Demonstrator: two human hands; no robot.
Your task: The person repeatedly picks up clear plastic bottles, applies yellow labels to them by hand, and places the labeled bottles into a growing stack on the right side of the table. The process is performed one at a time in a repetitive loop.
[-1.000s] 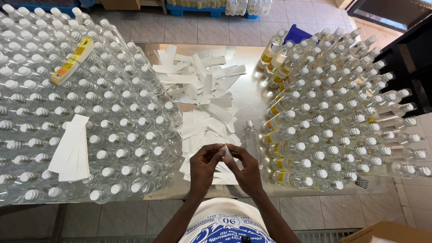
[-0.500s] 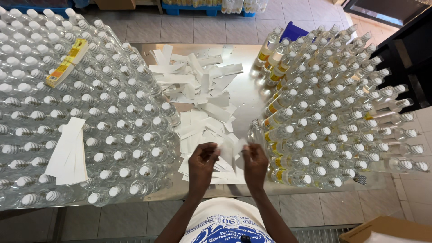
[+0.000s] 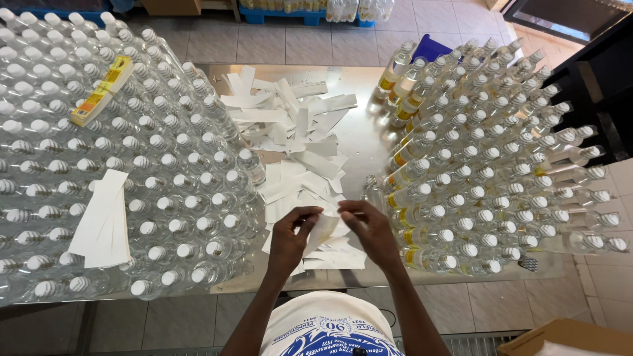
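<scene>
Between both sets of fingertips: white paper strip (image 3: 324, 228) | left hand (image 3: 290, 238) and right hand (image 3: 371, 227) pinched on its ends, seemingly peeling | strip pile (image 3: 300, 178) just beyond fingers, clear bottles (image 3: 165, 191) flanking

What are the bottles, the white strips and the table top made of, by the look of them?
Bottles: clear, glossy, probably plastic, with white caps. White strips: thin paper, matte, curling; both hands bend one. Table top: smooth, shiny, possibly metal.
</scene>
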